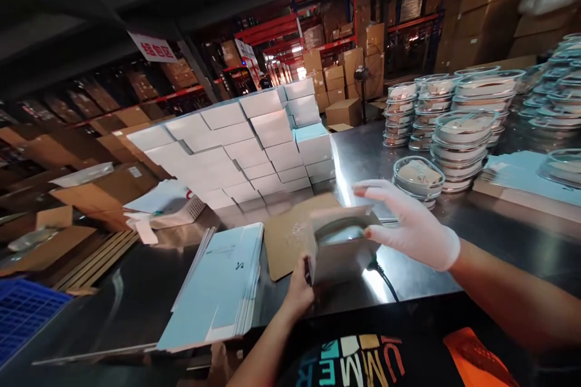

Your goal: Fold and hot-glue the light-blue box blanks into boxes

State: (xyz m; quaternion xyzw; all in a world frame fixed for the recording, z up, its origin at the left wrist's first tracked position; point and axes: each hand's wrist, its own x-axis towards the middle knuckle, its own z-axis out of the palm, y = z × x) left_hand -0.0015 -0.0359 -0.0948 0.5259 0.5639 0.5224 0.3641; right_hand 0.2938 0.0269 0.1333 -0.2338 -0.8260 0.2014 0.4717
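My left hand [300, 287], without a glove, is closed on the near left side of a small whitish box [338, 263], blurred by motion. The box's top stands open, and something with a dark curved edge shows inside, too smeared to name. My right hand [411, 227], in a white glove with bare fingertips, is beside the box's right edge. Its thumb and fingers are apart with nothing between them; whether they touch the box, I cannot tell. Behind the box lies a brown cardboard sheet [284, 236] with a faint print.
Flat light-blue cartons [215, 284] lie stacked on the metal table [454, 242] at left. A wall of white boxes [236, 151] stands behind. Stacked lidded clear containers [467, 145] fill the right, near more flat cartons [517, 172]. A white basket [195, 211] holds papers.
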